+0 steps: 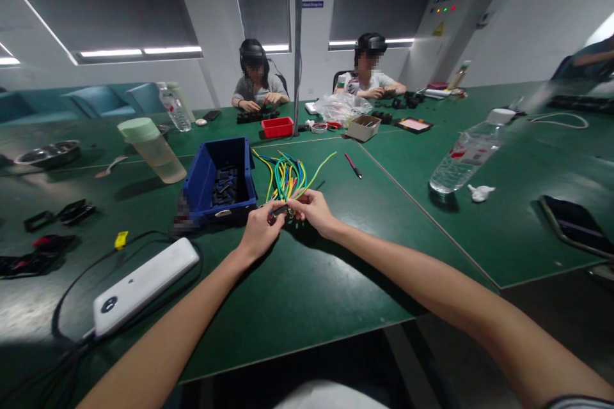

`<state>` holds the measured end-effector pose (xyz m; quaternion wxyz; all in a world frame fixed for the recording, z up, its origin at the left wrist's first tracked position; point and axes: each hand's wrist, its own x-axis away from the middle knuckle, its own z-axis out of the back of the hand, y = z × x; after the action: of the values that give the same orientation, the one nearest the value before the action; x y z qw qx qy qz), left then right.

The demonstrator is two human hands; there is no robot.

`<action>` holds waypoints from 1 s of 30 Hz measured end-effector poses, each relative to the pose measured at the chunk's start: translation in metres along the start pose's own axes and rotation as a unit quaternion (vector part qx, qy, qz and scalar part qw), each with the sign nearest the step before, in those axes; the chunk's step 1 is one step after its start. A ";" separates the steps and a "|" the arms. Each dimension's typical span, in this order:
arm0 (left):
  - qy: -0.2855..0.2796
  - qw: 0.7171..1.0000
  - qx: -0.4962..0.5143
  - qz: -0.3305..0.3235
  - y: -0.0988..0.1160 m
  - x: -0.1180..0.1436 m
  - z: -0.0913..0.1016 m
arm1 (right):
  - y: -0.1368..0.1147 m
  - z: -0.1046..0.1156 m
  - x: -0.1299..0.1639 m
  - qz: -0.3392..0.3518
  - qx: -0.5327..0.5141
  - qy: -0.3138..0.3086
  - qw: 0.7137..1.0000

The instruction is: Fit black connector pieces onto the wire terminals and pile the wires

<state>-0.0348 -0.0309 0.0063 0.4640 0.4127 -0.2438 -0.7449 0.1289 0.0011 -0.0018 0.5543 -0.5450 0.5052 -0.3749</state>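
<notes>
My left hand (pixel 258 233) and my right hand (pixel 314 209) meet over the green table (pixel 307 281), just in front of a bundle of yellow, green and blue wires (pixel 286 177). Between the fingertips of both hands sits a small dark connector piece (pixel 279 209) at the near ends of the wires. My right hand also pinches the wire ends. The wires fan out away from me across the table. A blue bin (pixel 218 182) with several small black parts stands just left of the wires.
A white power bank (pixel 144 284) with black cables lies near left. A pale green-lidded cup (pixel 152 148) and a water bottle (pixel 467 153) stand on the table. A phone (pixel 573 223) lies at right. Two people work at the far side near a red tray (pixel 277 127).
</notes>
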 end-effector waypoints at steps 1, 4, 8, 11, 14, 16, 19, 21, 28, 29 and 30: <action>-0.001 1.000 -0.002 0.001 0.000 0.000 0.000 | 0.000 0.000 0.000 0.001 0.001 -0.001 1.000; -0.004 1.000 -0.011 0.003 0.001 0.000 0.000 | -0.001 -0.001 0.000 -0.002 0.002 -0.003 1.000; -0.006 1.000 -0.010 0.011 0.001 0.001 0.001 | -0.001 -0.001 -0.001 -0.006 0.000 0.000 1.000; -0.019 0.999 0.016 0.023 0.001 0.001 0.000 | 0.001 -0.001 -0.001 -0.003 0.002 0.003 1.000; -0.038 0.997 0.062 0.039 0.002 0.002 0.000 | 0.002 0.000 -0.002 0.002 0.002 0.007 1.000; -0.052 0.993 0.091 0.049 0.002 0.002 -0.001 | 0.002 0.000 -0.001 0.001 0.004 0.013 1.000; -0.071 0.987 0.125 0.066 0.002 0.003 -0.001 | 0.002 0.001 -0.001 0.000 0.006 0.020 1.000; -0.078 0.984 0.143 0.077 0.003 0.003 -0.001 | 0.002 0.001 0.000 0.000 0.007 0.018 1.000; -0.083 0.980 0.152 0.094 0.004 0.001 -0.001 | 0.003 0.000 0.000 0.011 0.032 0.019 0.999; -0.083 0.981 0.150 0.095 0.004 0.001 -0.001 | 0.003 -0.001 0.001 0.014 0.038 0.017 0.999; -0.084 0.981 0.148 0.096 0.003 0.001 -0.001 | 0.002 -0.001 0.001 0.016 0.041 0.014 0.999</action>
<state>-0.0321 -0.0331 0.0079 0.4449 0.3873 -0.4276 -0.6850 0.1280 -0.0002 -0.0039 0.5746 -0.5085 0.5061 -0.3939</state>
